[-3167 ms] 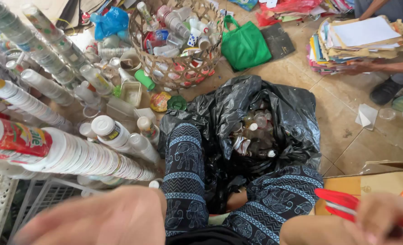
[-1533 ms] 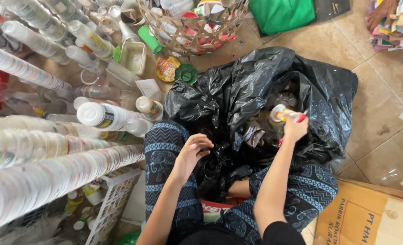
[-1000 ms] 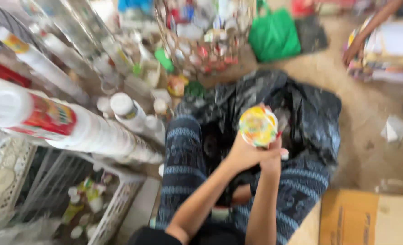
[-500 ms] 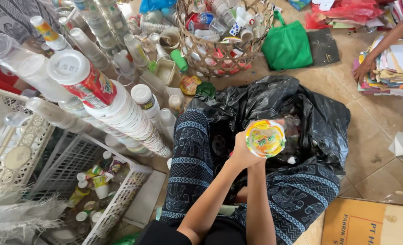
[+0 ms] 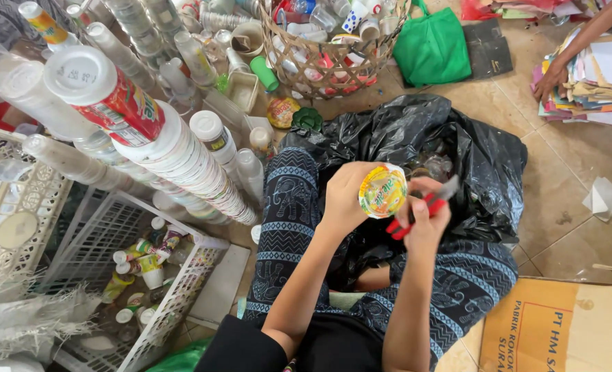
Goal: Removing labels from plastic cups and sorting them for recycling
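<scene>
My left hand (image 5: 347,196) grips a small plastic cup (image 5: 382,191) with a yellow and green foil lid, lid facing up, over my lap. My right hand (image 5: 426,219) holds a red-handled cutter (image 5: 422,208) with its blade end beside the cup's rim. Both hands hover above my patterned trousers (image 5: 289,207) and the open black plastic bag (image 5: 451,145), which holds several clear cups.
Tall stacks of nested plastic cups (image 5: 182,162) lean in at the left. White plastic crates (image 5: 106,255) hold small bottles. A wicker basket (image 5: 327,41), a green bag (image 5: 433,45), another person's hand (image 5: 551,76) on paper piles and a cardboard box (image 5: 561,327) ring me.
My hand reached into the black bag and brought up the lidded cup. Both hands now meet over my lap, with the red cutter set against the cup.
</scene>
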